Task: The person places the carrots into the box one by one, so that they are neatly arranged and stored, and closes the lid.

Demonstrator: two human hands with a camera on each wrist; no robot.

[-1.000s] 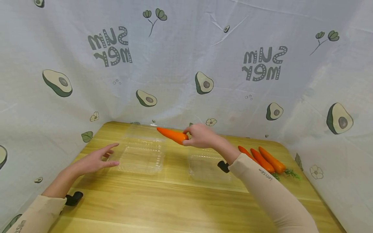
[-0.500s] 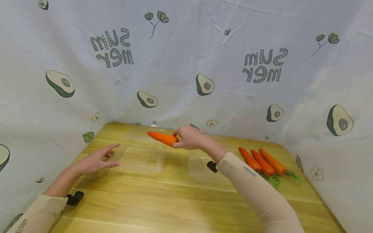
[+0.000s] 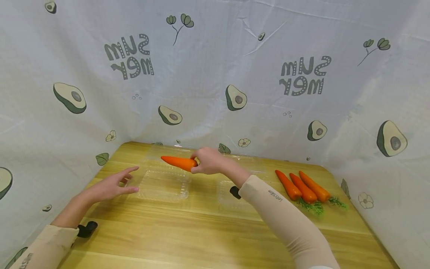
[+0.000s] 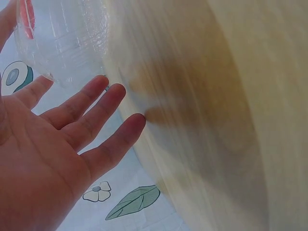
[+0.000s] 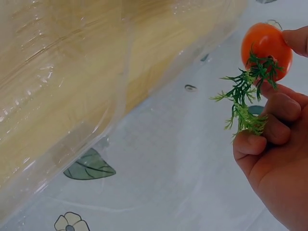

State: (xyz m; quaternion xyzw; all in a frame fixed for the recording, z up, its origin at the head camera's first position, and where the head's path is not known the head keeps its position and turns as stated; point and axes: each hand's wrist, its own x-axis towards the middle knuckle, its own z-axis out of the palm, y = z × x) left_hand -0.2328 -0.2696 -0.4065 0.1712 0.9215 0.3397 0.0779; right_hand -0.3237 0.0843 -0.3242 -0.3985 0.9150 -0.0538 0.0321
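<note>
right hand [image 3: 209,160], pinching a carrot [image 3: 177,162], has moved left, now above the left box [image 3: 184,189]; left hand [image 3: 109,185] spread, empty.

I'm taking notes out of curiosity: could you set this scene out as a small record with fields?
Right hand: pinches one orange carrot by its leafy end
Left hand: open, beside the left clear plastic clamshell; contact unclear
Second container: right clear plastic clamshell, partly behind the right arm
Table, right side: three carrots, side by side
Backdrop: avocado-print cloth
</note>
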